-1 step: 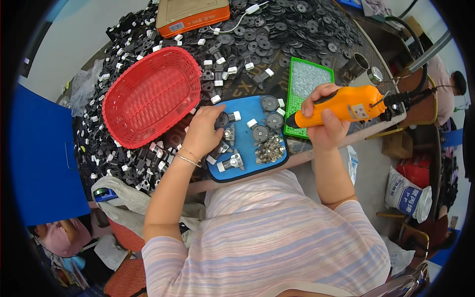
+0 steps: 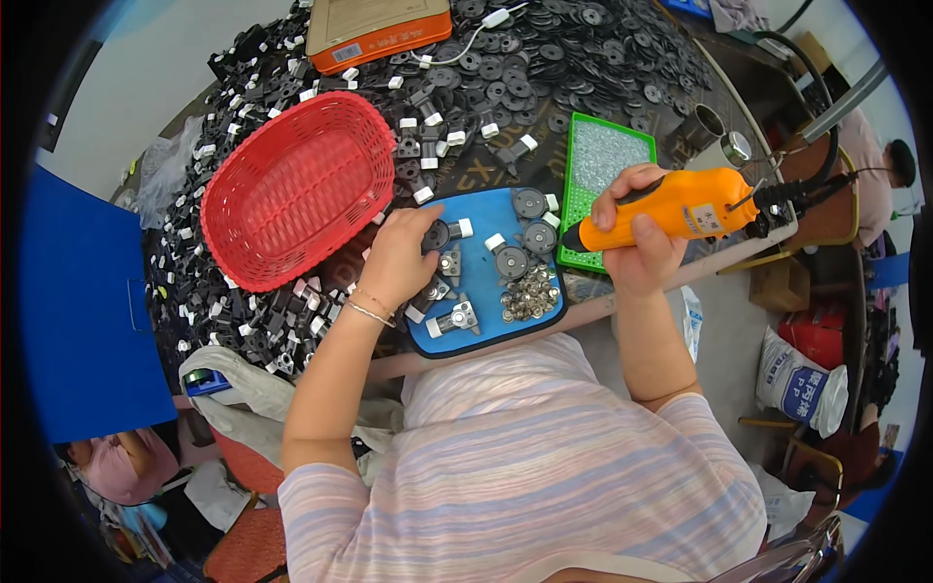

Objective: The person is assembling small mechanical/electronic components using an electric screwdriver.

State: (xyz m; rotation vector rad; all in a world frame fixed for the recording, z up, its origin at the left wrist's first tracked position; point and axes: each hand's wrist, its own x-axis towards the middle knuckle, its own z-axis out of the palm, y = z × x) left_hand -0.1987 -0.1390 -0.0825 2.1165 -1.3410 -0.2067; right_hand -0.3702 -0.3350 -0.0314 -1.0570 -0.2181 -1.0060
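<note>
My right hand is wrapped round an orange electric screwdriver, raised over the table's right side with its dark nose pointing left. At the left edge of a blue mat, my left hand has its fingers closed about a black wheel part with a white tab. Beside that hand lie black-and-white parts with metal fittings. On the mat's right half are several black wheels with white tabs. A heap of small round metal pieces sits below them.
Left of the mat stands a red woven basket. A green tray of small shiny pieces is to the right, near a metal cup. Loose black discs and an orange tin lie farther back. A cable trails from the screwdriver.
</note>
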